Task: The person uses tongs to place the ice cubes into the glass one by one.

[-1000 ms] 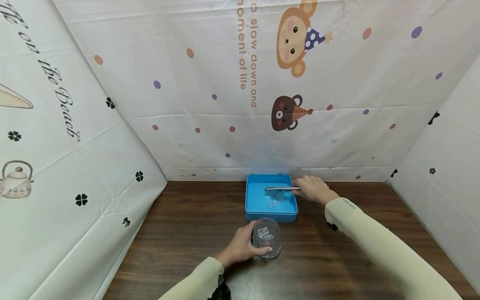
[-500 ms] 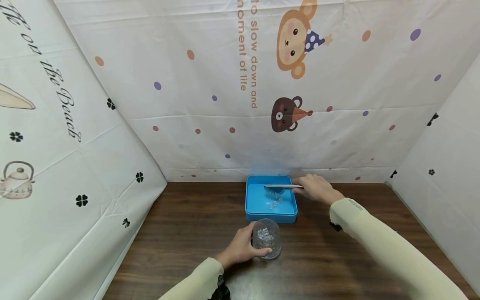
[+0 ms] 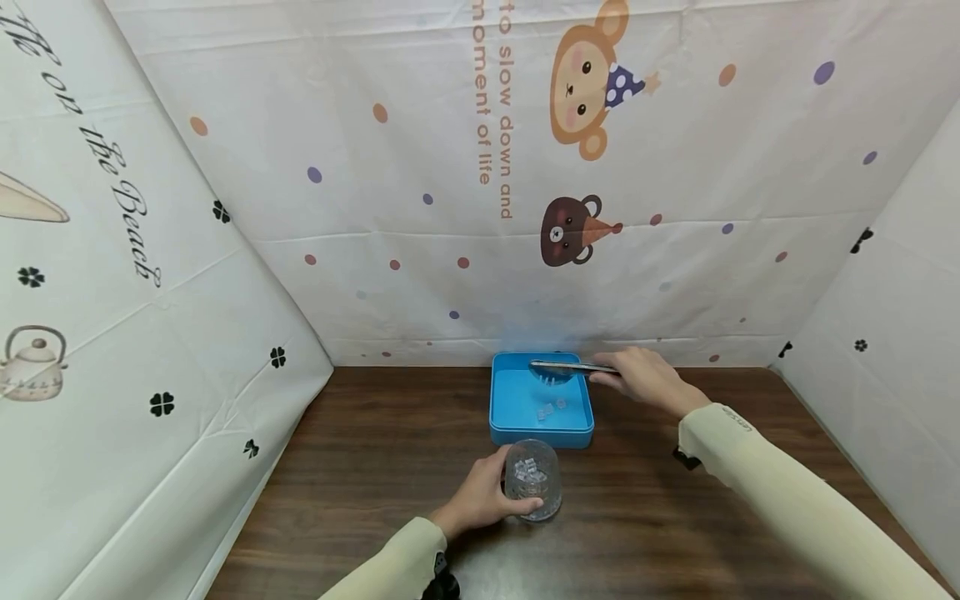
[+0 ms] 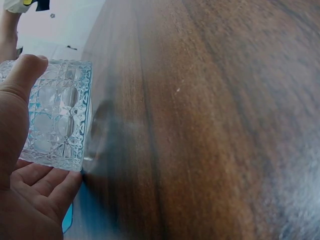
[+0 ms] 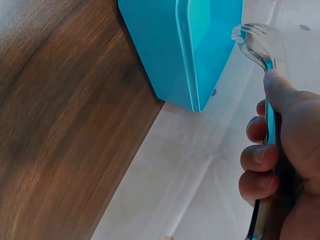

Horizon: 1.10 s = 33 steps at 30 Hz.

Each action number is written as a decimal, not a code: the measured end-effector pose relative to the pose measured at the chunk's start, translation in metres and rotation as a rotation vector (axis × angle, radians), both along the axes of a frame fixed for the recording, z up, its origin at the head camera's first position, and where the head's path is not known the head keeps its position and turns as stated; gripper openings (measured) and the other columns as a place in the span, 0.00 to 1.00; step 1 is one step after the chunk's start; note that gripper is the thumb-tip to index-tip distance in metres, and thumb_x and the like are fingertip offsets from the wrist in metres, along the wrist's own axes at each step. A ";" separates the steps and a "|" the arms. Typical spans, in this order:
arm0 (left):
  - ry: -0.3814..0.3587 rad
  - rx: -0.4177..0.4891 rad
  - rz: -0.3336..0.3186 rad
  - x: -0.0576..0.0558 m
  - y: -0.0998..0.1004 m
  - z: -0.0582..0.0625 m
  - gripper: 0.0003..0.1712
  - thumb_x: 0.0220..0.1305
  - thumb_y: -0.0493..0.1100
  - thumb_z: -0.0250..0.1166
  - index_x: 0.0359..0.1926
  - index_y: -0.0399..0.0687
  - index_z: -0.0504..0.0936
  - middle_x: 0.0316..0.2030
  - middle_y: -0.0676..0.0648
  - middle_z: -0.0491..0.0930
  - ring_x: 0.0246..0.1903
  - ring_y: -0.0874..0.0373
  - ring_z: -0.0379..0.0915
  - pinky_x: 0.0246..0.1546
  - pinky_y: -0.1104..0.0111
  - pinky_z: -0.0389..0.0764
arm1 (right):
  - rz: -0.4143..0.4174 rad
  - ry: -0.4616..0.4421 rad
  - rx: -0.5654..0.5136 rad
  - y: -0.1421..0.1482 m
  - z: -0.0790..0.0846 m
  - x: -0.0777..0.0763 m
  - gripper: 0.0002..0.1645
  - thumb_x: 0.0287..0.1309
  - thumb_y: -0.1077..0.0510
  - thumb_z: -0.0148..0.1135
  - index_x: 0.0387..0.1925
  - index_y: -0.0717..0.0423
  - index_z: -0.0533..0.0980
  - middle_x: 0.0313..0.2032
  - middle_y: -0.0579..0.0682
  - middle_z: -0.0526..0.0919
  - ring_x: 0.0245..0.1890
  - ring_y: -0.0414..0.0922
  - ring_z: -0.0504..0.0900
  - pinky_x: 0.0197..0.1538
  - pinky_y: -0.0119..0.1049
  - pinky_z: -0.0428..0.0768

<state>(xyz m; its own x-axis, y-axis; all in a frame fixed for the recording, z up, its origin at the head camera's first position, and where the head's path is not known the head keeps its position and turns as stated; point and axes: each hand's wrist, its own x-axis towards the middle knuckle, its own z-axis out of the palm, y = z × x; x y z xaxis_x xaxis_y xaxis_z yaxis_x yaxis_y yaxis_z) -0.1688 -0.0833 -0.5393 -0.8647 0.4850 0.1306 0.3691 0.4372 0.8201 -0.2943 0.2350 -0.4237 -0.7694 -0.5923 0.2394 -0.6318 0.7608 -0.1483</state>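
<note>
My left hand (image 3: 480,493) holds a clear cut-glass tumbler (image 3: 551,483) on the table, thumb on the near side and fingers on the far side. Clear cube-like pieces (image 3: 530,472) lie inside it. In my right hand (image 3: 647,382) are metal tongs (image 3: 576,367) with a fork-shaped end, held over the blue box (image 3: 506,406). The right wrist view shows a clear piece (image 5: 237,34) at the tines of the tongs; my thumb and curled fingers press the handles. Several clear pieces (image 3: 550,410) lie on the box floor.
The dark wooden table (image 3: 390,467) meets a white printed cloth (image 3: 420,283) just behind the box. More cloth hangs at the left and right sides. The tumbler stands close in front of the box's near wall.
My right hand has shifted a little to the right, and the tongs have risen off the pieces in the box. The left hand and tumbler have stayed put.
</note>
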 end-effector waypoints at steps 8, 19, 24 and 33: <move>-0.014 0.003 0.003 0.001 0.001 0.002 0.44 0.58 0.61 0.76 0.69 0.49 0.69 0.56 0.49 0.80 0.50 0.65 0.79 0.47 0.69 0.82 | 0.009 0.038 -0.030 0.003 0.003 0.004 0.11 0.70 0.50 0.66 0.43 0.53 0.83 0.24 0.40 0.78 0.22 0.36 0.74 0.30 0.41 0.77; -0.016 0.014 -0.002 0.002 0.001 0.004 0.44 0.59 0.60 0.76 0.70 0.49 0.69 0.56 0.49 0.80 0.49 0.65 0.79 0.47 0.69 0.82 | 0.018 0.036 -0.047 0.008 0.002 0.006 0.12 0.71 0.48 0.65 0.43 0.51 0.83 0.25 0.39 0.79 0.22 0.34 0.74 0.30 0.40 0.78; -0.035 0.014 -0.002 0.003 0.001 0.003 0.44 0.59 0.60 0.76 0.70 0.48 0.69 0.56 0.49 0.80 0.50 0.65 0.79 0.47 0.69 0.82 | 0.036 0.039 -0.040 0.009 0.008 0.012 0.11 0.70 0.47 0.65 0.38 0.49 0.81 0.19 0.38 0.70 0.17 0.34 0.67 0.26 0.36 0.70; -0.022 0.008 0.004 0.004 0.000 0.005 0.45 0.59 0.60 0.76 0.70 0.47 0.69 0.56 0.49 0.80 0.50 0.64 0.79 0.47 0.69 0.82 | 0.062 0.053 -0.079 0.008 0.016 0.032 0.15 0.69 0.47 0.66 0.48 0.51 0.85 0.29 0.38 0.85 0.24 0.29 0.79 0.36 0.42 0.84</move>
